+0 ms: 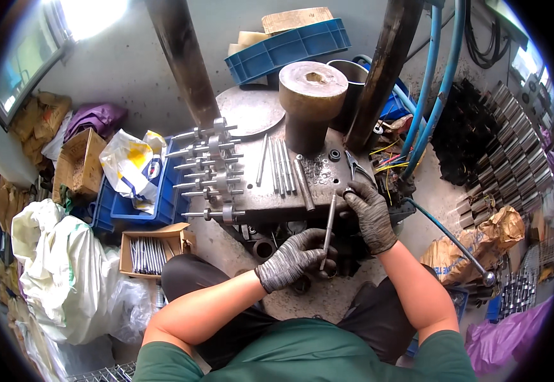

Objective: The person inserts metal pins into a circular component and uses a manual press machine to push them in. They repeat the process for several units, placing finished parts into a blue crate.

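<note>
My left hand [294, 260], in a grey knit glove, is closed around a slim metal shaft [329, 230] that stands nearly upright over the bench's front edge. Beside the shaft's upper end, my gloved right hand [372, 218] pinches a small dark ring-shaped part [349, 191]. Just beyond it on the steel bench [269, 202] lie pliers [354, 167], a small bearing [334, 155] and a scatter of little rings [317, 169]. Several bare shafts [280, 167] lie side by side further left, along with a thicker rod [303, 184].
Shafts fitted with round collars [216, 167] line the bench's left edge. A heavy steel cylinder [308, 105] rises at the back between two dark posts [184, 60]. To the left are a blue crate [174, 184] and a carton of shafts [153, 253]. A ball-ended lever [458, 245] slants at right.
</note>
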`<state>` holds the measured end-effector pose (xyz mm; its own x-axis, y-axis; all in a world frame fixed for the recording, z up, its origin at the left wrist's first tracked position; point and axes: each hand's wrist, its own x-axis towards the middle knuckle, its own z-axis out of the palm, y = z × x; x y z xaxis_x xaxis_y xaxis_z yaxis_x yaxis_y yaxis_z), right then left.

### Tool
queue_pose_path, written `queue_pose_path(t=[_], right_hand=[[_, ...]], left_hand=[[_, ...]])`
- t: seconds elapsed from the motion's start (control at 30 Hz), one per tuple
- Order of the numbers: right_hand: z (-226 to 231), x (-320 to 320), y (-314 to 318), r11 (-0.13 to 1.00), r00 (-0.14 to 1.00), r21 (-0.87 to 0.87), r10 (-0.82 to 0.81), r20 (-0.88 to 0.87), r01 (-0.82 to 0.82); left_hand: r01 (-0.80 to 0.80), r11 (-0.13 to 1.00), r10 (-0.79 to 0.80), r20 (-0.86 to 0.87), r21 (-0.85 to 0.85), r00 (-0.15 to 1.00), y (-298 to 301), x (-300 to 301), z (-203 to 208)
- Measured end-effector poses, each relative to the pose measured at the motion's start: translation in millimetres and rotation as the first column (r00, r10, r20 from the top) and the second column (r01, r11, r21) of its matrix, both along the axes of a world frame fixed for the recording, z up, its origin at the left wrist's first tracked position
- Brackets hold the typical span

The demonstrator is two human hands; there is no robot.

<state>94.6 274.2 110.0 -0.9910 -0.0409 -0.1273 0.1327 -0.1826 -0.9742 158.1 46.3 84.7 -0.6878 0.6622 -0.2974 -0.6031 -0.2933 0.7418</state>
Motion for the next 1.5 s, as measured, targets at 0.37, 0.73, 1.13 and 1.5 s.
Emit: queue_pose_path(t=[0.37,0.73,1.13,1.5], right_hand=[[-0.7,11.0,20.3,0.979,0.996,-0.192,0.078,0.034,-0.070],[14.0,19.0,22.0,0.975,0.964,0.134,0.201,-0.173,-0.179],[13.2,22.7,11.6,0.977,0.982,-0.098,0.186,-0.019,-0.187],[8.4,28.2,14.0,0.838,0.952,-0.469,0.306,-0.021,-0.279]], left_hand=[[0.103,0.985,-0.118,-0.103,-0.141,0.988,24.1,-0.9,-2.1],[0.038,0.964,-0.127,-0.330,-0.264,0.936,27.3,-4.2,-2.5],[-0.075,0.944,-0.067,-0.407,-0.322,0.911,29.1,-4.9,-4.5],[-0.148,0.922,-0.032,-0.451,-0.358,0.892,32.3,-1.7,-1.5]])
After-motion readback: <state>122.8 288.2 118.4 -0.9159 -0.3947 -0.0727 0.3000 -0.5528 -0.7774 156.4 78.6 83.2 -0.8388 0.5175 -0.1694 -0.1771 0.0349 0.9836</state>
